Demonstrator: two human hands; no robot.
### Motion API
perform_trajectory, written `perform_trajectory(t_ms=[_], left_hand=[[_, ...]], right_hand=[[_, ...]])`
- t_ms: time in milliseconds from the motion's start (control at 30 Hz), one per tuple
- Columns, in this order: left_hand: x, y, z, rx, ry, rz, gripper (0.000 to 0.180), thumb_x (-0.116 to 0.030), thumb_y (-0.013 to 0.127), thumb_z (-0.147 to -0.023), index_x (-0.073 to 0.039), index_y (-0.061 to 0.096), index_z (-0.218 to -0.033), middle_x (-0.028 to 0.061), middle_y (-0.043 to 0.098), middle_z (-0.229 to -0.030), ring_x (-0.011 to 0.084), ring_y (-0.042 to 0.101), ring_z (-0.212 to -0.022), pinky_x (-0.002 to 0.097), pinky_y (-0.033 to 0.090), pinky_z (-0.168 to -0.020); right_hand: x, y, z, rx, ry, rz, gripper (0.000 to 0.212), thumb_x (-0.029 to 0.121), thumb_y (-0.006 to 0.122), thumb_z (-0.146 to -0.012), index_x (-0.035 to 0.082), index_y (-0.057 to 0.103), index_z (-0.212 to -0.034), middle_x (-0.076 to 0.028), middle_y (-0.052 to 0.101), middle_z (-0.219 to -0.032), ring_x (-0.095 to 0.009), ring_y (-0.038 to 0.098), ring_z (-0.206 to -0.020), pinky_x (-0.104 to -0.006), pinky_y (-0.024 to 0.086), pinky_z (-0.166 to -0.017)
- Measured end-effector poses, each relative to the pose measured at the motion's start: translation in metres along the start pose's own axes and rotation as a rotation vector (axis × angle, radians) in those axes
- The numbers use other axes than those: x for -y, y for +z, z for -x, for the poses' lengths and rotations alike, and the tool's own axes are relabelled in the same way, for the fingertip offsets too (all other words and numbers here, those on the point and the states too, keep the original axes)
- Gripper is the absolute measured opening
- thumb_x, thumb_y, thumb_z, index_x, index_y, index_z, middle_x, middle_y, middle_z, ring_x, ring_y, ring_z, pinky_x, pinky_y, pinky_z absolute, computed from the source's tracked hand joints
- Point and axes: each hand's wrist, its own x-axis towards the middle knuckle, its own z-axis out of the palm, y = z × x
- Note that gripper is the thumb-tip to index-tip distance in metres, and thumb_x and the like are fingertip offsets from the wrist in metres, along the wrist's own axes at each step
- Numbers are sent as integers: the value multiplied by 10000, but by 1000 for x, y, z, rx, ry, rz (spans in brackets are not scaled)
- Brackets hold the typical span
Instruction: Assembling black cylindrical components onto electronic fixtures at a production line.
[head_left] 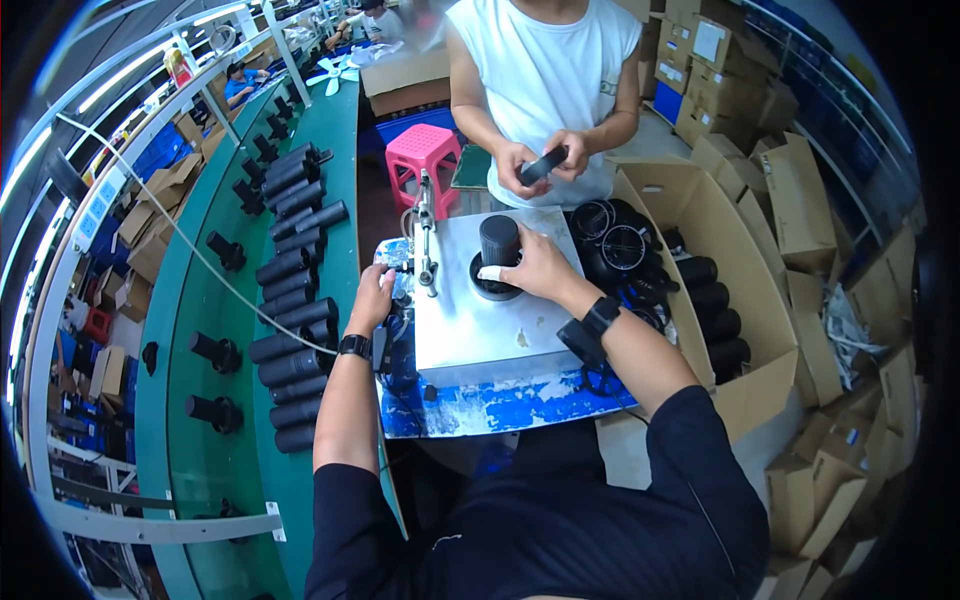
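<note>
On a metal-topped box (460,330) stands a black ribbed cylinder (500,238), upright in a wider black ring (496,291). My right hand (545,268) is closed on the cylinder's right side, its thumb, wrapped in white, reaching across the front near the ring. Left of the box, my left hand (370,297) has curled fingers by small metal fittings (402,268); what they grip, if anything, cannot be made out. Between the hands a metal clamp-like fixture (427,240) rises from the box. Across from me a co-worker's hands (545,160) hold a black round part (541,166).
Black cylinders (290,370) line the green conveyor (200,470) on my left. Black ring-shaped parts (620,245) pile up right of the box. Farther right, an open carton (770,385) holds several black cylinders. A pink stool (421,150) stands beyond the blue, worn bench (500,405).
</note>
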Motion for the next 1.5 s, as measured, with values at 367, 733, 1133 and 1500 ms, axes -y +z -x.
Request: perform_trajectory(t_ms=[367, 733, 1133, 1500], left_hand=[[-25, -14, 7, 115, -129, -39, 489, -332, 555, -1127, 8, 579, -1478, 246, 598, -1502, 436, 577, -1390, 451, 453, -1170], [-147, -85, 195, -242, 18, 501, 406, -51, 670, -1028, -7, 599, -1426, 84, 633, -1359, 101, 555, -837, 246, 493, -764], [-119, -100, 260, -253, -246, 347, 302, -30, 670, -1038, -17, 677, -1340, 64, 655, -1290, 97, 595, -961, 240, 501, -824], [-156, -65, 156, -72, 68, 217, 185, -29, 690, -991, -35, 743, -1168, 140, 711, -1176, 284, 689, -1019, 364, 556, -837]], right_hand=[[-6, 6, 4, 14, 41, -15, 665, 432, 906, -795, -4, 673, -1239, -239, 750, -1140, -424, 734, -1066, -467, 568, -984], [-18, 6, -4, -18, -63, 76, 631, 414, 905, -804, -3, 678, -1220, -231, 736, -1111, -413, 729, -1029, -471, 563, -945], [-20, 23, -6, -79, -92, 3, 668, 422, 895, -809, 3, 642, -1263, -220, 708, -1190, -411, 702, -1131, -480, 545, -998], [31, -14, -60, 299, -362, 110, 486, 382, 866, -875, 15, 692, -1141, -155, 725, -1053, -309, 727, -1068, -411, 557, -957]])
